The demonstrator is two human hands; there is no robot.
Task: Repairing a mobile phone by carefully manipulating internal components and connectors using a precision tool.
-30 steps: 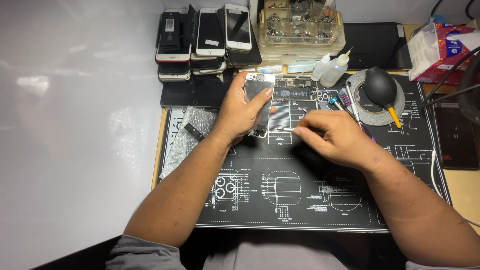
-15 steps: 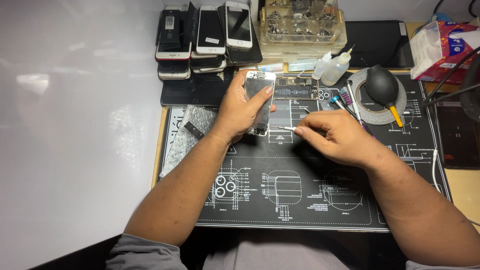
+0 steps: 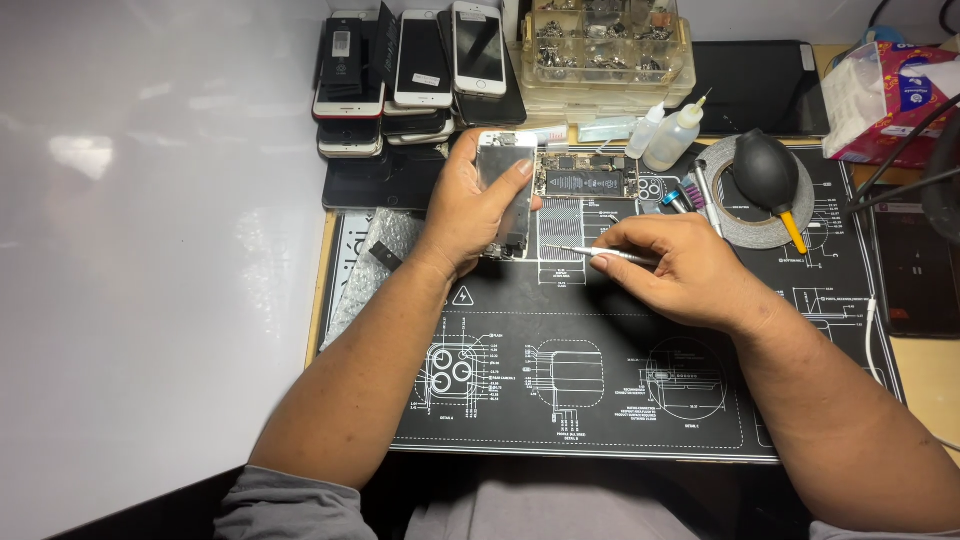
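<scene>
Hard to see: tiny parts inside the phone body [image 3: 585, 177], and the small bits in the clear box [image 3: 605, 45] at the back. Tip of the tool [image 3: 592, 253] too thin to make out well. Tissue box [image 3: 880, 90] cut off at the right edge. Lower part of the screen panel [image 3: 507, 190] hidden behind the left hand [image 3: 470, 205].

Left grip clenched round the screen panel, thumb across its front, panel held tilted up off the black mat [image 3: 560, 370]. Panel right next to the open phone body, which lies flat on the mat just behind.

Right hand [image 3: 680, 270] pinching the thin silver tool, tip pointing left toward the panel's lower edge, close to it but touching or not, cannot tell.

Stack of phones [image 3: 420, 70] at the back left. Two small bottles [image 3: 665, 135] near the phone body. Black air blower [image 3: 765, 175] resting on a tape roll [image 3: 735, 222] to the right. White tabletop [image 3: 150, 250] on the left.
</scene>
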